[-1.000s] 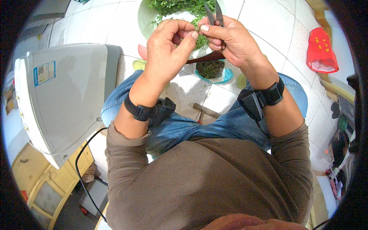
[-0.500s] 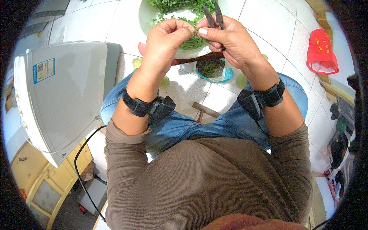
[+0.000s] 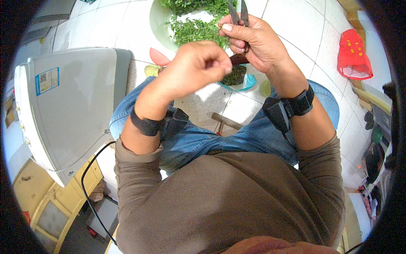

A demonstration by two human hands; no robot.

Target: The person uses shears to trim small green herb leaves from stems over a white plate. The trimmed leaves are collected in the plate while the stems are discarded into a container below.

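A grey appliance (image 3: 80, 101) is standing at left. Greens (image 3: 192, 31) are lying in a basin (image 3: 159, 26) beyond the left hand (image 3: 201, 65), which is hovering, fingers curled; whether it is gripping anything, I cannot tell. The right hand (image 3: 260, 44) is gripping scissors (image 3: 244, 15). A red bag (image 3: 353, 51) is showing rightmost.

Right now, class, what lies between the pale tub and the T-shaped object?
Head view: a dark red strip, a bluish bag of dark scraps and tiles, partly behind the left hand.
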